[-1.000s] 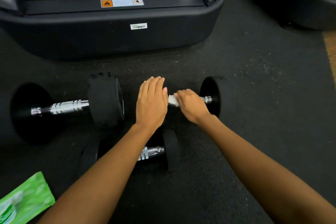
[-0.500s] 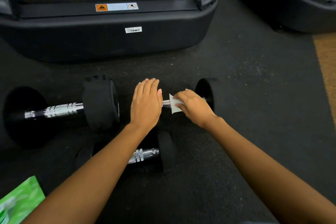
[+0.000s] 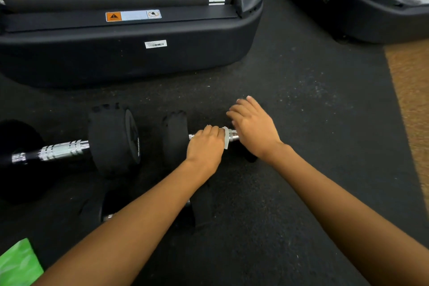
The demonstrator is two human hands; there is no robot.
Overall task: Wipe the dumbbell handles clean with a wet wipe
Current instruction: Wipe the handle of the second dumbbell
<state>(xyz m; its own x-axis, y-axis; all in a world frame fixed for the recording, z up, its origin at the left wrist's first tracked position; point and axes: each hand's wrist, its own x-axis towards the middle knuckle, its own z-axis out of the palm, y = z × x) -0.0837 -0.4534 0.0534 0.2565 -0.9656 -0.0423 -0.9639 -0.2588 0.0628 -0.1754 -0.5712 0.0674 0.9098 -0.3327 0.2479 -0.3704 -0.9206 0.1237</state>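
Three black dumbbells with chrome handles lie on the dark floor. My left hand [image 3: 205, 144] grips the middle dumbbell's handle [image 3: 234, 135] with a white wet wipe [image 3: 225, 140] under its fingers, right next to that dumbbell's left head [image 3: 175, 137]. My right hand [image 3: 253, 127] rests with straight fingers on the right head, which is mostly hidden. A larger dumbbell [image 3: 62, 150] lies to the left. A smaller dumbbell [image 3: 202, 206] lies nearer me, partly under my left forearm.
A green wet-wipe pack [image 3: 18, 262] lies at the bottom left corner. The rear end of a treadmill [image 3: 139, 58] stands just behind the dumbbells, and another dark machine [image 3: 348, 7] sits at the top right. A brown floor strip [image 3: 411, 100] runs along the right.
The wipe passed from my right hand to my left. My left hand left the left head and now grips the handle; my right hand moved onto the right head.
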